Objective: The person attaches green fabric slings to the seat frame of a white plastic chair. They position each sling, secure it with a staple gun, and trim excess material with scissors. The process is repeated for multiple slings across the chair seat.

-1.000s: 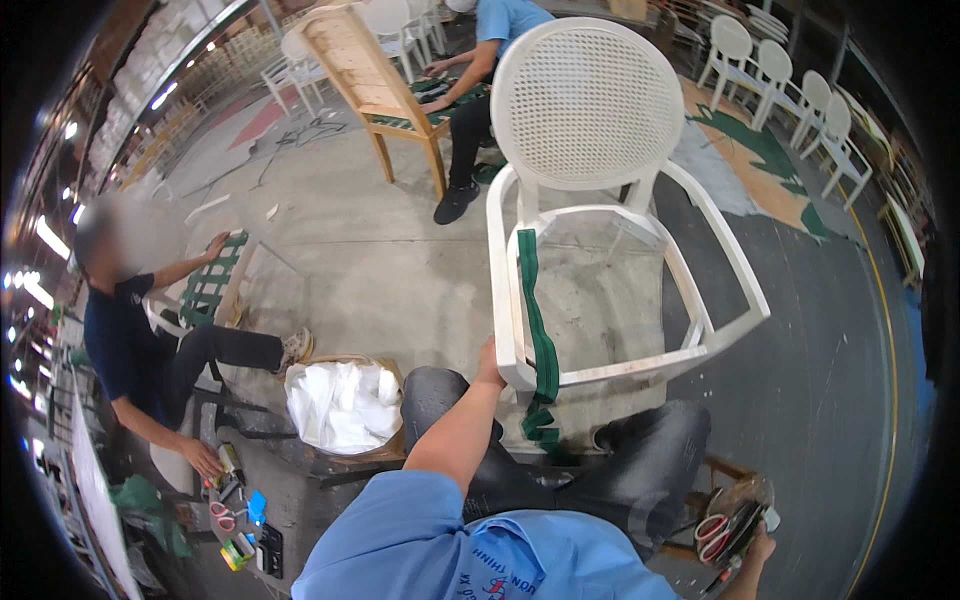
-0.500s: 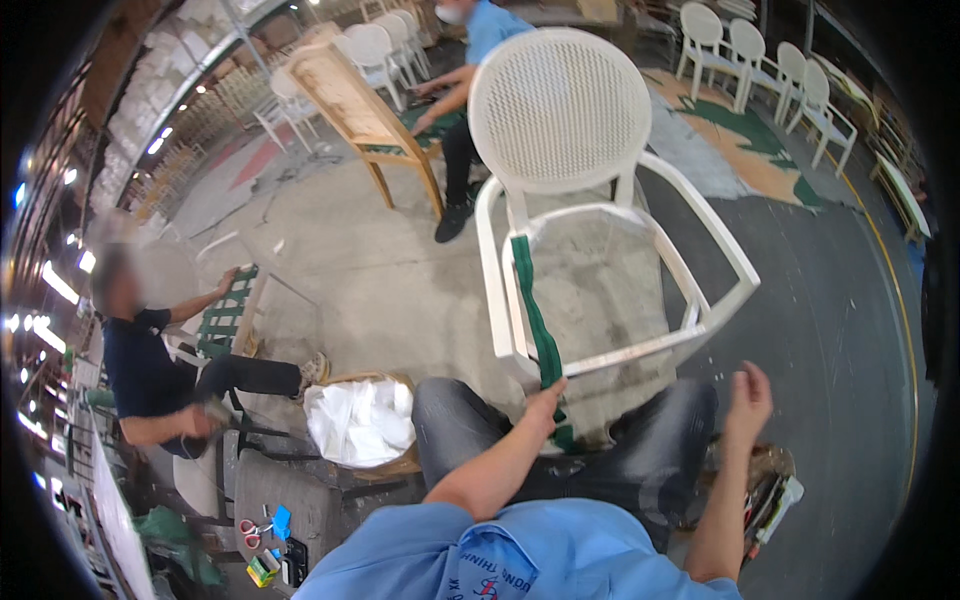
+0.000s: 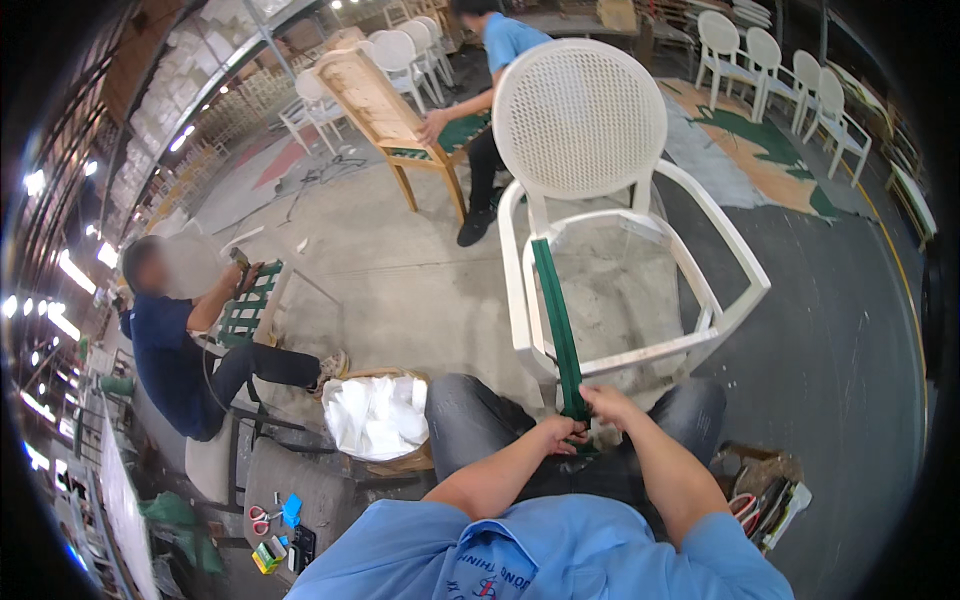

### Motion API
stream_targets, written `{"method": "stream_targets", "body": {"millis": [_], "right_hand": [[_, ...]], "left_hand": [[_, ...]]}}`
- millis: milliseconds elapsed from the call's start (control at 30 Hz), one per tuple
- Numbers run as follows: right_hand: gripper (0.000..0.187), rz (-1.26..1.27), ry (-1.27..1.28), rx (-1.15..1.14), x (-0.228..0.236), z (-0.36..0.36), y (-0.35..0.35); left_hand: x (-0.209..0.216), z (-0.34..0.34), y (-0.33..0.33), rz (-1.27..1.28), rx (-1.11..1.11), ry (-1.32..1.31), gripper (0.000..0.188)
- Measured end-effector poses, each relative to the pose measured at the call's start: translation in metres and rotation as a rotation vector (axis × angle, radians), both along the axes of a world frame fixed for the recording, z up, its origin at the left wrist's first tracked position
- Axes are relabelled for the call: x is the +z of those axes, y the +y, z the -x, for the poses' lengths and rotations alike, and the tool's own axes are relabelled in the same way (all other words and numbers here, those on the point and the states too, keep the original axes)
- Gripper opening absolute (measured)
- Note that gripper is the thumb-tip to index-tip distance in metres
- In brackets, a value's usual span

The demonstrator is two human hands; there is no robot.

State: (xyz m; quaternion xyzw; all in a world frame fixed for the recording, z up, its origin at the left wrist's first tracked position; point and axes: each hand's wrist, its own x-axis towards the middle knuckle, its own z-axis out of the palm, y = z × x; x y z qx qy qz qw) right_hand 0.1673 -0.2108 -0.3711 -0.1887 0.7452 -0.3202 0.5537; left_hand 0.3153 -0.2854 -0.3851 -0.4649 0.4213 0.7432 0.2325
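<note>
In front of me stands a white armchair (image 3: pixel 580 120) with a round woven back and an open seat frame. A green webbing strap (image 3: pixel 558 315) runs along the left side of the seat opening, from the rear rail toward my lap. My left hand (image 3: pixel 563 436) is closed on the strap's near end, below the front rail. Just above and right of it, my right hand (image 3: pixel 606 404) grips the strap's edge with bent fingers. The strap looks straight and fairly taut. Its lowest end is partly hidden by my hands.
At left a seated co-worker (image 3: pixel 170 340) works on a green-webbed seat. Beyond, another person (image 3: pixel 500 90) handles a wooden chair (image 3: pixel 370 100). A box of white material (image 3: pixel 375 415), a stool with scissors (image 3: pixel 262 520) and a tool box (image 3: pixel 765 490) sit near me. White chairs (image 3: pixel 760 60) line the back.
My right hand has come in from the right side and taken hold of the strap beside my left hand. The strap, wavy before, now lies straighter. The seated co-worker's hand has risen to the webbed seat.
</note>
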Motion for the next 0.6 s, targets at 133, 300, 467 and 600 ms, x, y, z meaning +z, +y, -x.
{"method": "stream_targets", "body": {"millis": [133, 300, 467, 600], "right_hand": [[0.041, 0.177, -0.348, -0.204, -0.008, 0.002, -0.021], [0.035, 0.222, -0.003, -0.038, -0.032, -0.003, -0.032], [0.036, 0.147, 0.315, 0.102, -0.059, 0.008, -0.010], [0.033, 0.044, 0.429, 0.283, -0.053, -0.012, -0.026]], "left_hand": [[-0.002, 0.016, 0.006, 0.047, -0.155, 0.050, 0.015], [-0.005, 0.010, 0.002, 0.169, -0.214, -0.025, 0.017], [0.023, 0.028, 0.009, 0.665, -0.645, -0.048, 0.032], [0.016, -0.002, -0.015, 0.947, -0.760, 0.024, 0.036]]}}
